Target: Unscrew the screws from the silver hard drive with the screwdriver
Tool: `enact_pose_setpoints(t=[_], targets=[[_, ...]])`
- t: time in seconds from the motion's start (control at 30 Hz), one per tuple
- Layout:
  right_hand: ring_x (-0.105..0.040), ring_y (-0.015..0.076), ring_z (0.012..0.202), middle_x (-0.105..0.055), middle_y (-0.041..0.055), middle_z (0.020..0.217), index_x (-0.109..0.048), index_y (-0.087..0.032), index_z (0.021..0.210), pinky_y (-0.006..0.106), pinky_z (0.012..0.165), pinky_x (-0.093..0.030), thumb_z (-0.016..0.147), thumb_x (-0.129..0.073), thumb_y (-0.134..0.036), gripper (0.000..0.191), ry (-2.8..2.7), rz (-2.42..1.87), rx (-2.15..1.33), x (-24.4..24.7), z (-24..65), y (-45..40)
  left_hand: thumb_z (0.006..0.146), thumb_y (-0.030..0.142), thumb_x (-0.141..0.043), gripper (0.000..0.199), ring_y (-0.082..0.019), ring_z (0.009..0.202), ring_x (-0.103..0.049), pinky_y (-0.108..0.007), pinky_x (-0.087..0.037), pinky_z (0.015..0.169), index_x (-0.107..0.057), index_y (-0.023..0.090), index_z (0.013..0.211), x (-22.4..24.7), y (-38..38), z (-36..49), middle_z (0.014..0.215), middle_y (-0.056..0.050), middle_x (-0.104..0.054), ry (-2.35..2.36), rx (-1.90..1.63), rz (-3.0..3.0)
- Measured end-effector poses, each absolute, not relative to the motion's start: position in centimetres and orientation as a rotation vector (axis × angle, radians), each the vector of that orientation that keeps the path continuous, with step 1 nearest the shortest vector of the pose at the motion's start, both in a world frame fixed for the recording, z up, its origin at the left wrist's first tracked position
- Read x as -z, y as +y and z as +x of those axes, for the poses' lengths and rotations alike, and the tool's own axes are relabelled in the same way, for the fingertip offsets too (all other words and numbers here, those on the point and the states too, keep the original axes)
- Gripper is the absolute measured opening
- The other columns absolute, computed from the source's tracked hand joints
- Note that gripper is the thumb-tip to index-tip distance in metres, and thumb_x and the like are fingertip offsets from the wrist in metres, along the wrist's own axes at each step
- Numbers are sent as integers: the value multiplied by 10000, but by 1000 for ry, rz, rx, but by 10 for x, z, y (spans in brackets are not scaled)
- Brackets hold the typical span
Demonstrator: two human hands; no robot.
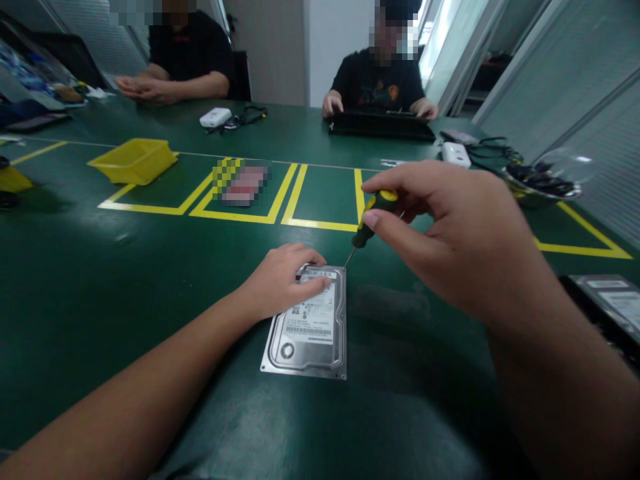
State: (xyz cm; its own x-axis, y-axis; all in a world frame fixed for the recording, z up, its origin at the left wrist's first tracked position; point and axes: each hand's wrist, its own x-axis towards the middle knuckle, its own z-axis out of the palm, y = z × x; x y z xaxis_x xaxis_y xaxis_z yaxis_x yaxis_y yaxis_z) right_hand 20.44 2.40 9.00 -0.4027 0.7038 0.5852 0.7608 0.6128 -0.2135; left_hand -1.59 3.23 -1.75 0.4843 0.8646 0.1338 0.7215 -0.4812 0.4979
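A silver hard drive (310,327) with a white printed label lies flat on the green table in front of me. My left hand (287,280) grips its far left part, the thumb across the label and the fingers curled over the far edge. In my right hand (440,220) is a screwdriver (367,223) with a dark green and yellow handle, pinched between thumb and fingers. It is tilted, and its thin shaft runs down to the drive's far right corner. Whether the tip sits in a screw is too small to tell.
Yellow tape squares mark the green table (200,267). A yellow bin (135,163) stands at the far left. More drives (610,300) lie at the right edge, below a bowl (543,180) of dark parts. Two people sit opposite, one with hands on a black case (380,125).
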Motion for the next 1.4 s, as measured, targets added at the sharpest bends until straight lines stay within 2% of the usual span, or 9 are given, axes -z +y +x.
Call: enact_pose_setpoints(t=[0.2,0.33,0.47,0.57,0.7,0.9,1.07,1.2,1.4], targets=[[-588,133,706,-697,29,913,-707,-172,1077,297,621,-422,888,-615,-284,237,-2011,-1138,208,-104,211,13,880,461,-579,329,-219,952,-594,-350,-415,827,-677,192,1042,19,32,-17,998,-47,-658,1325,-526,2345],[-609,170,895,-647,59,1095,-648,-174,1125,309,671,-446,921,-583,-340,270,-1926,-1139,140,-109,212,4,879,469,-577,337,-219,946,-597,-353,-418,827,-680,190,1038,19,33,-16,995,-48,-660,1317,-525,2343],[-625,193,1032,-625,34,1182,-577,-239,1084,320,748,-483,919,-603,-351,201,-1914,-1127,20,-109,210,0,877,471,-578,339,-220,956,-597,-353,-421,834,-679,193,1042,19,33,-17,998,-46,-659,1315,-532,2336],[-645,186,930,-671,51,1084,-616,-208,995,318,660,-455,934,-576,-349,158,-1971,-1096,123,-107,210,1,876,469,-577,340,-219,961,-599,-349,-424,836,-677,193,1048,18,33,-17,1001,-44,-660,1311,-531,2337],[-628,175,792,-697,75,925,-688,-148,991,326,586,-396,933,-568,-379,266,-1990,-1084,322,-103,211,6,875,467,-576,338,-218,963,-605,-345,-427,837,-680,195,1047,18,33,-16,1008,-44,-664,1317,-532,2336],[-652,189,855,-702,66,936,-700,-162,1022,325,607,-412,917,-591,-379,265,-1987,-1078,312,-100,211,10,871,460,-586,338,-222,971,-609,-354,-436,851,-677,194,1059,18,33,-16,1017,-46,-668,1326,-525,2332],[-611,156,739,-701,59,927,-691,-179,1023,331,561,-388,923,-573,-402,271,-2000,-1065,336,-102,213,8,865,466,-607,388,-220,996,-613,-359,-447,877,-644,190,1135,19,32,-17,1079,-54,-670,1316,-564,2299],[-602,165,757,-682,46,891,-682,-183,967,342,589,-390,932,-554,-396,251,-2025,-1077,353,-104,212,5,851,492,-630,512,-219,958,-619,-348,-462,830,-564,203,1269,19,32,-18,1070,-55,-668,1343,-576,2215],[-595,168,759,-675,72,881,-680,-117,1002,336,591,-382,938,-541,-351,280,-2036,-1074,317,-105,209,1,833,501,-665,614,-203,926,-628,-301,-491,748,-490,228,1353,17,38,-28,1111,-64,-650,1205,-496,2090]])
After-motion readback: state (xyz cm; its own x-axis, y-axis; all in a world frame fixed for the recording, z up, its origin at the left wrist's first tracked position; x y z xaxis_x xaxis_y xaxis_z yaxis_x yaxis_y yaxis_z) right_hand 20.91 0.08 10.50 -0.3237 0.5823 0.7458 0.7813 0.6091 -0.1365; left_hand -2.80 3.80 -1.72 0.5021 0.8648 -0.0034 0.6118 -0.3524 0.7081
